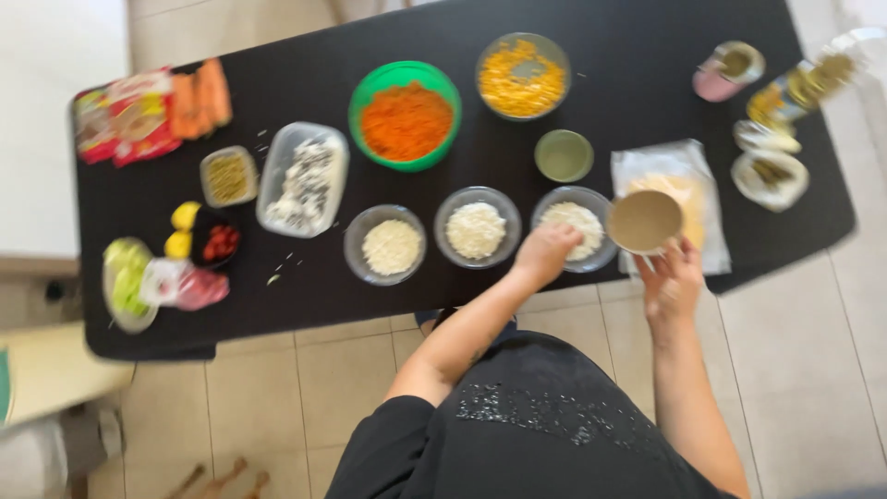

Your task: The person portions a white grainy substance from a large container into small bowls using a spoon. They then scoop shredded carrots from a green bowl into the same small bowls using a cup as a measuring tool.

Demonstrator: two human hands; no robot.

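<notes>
Glass bowl [573, 226] of white crumbs sits near the black table [647, 28] front edge, left hand [545, 251] fingers curled inside it, right hand [673, 277] fingers gripping a small brown bowl [645, 221] by its rim; likely rigid, fragile, light.

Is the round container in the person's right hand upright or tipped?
Tipped. The round container in the right hand shows its whole tan circular face to the overhead camera, above the plastic bag. Contents cannot be told.
</notes>
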